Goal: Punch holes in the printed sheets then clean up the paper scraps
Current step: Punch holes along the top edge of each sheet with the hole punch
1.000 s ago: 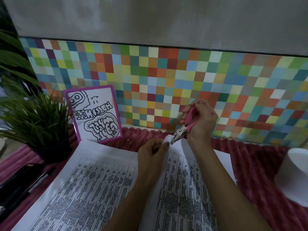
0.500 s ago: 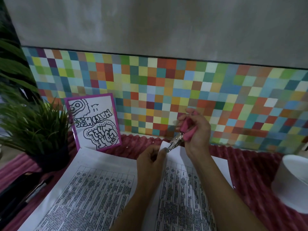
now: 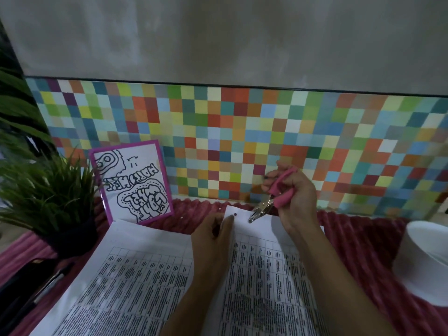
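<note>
Left edge of the counter: green grass-like plant in a dark pot [image 3: 46,197], then a purple-bordered doodle card [image 3: 132,183] leaning on the tiled wall. Centre: white printed sheets [image 3: 135,275]. The left hand [image 3: 213,231], fingers curled together, pinches the right sheet's far corner beside a punched hole [image 3: 235,214]. The right hand [image 3: 294,197], fingers clamped round the pink-handled metal hole punch [image 3: 269,204], holds its tip at that sheet's far edge. Right edge: white round container [image 3: 424,260].

Home desk nook: checkered wall panel [image 3: 242,141], potted plant [image 3: 46,197], doodle card [image 3: 133,183].

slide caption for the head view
Right hand holds a pink hole punch over the printed sheet that the left hand pinches.
</note>
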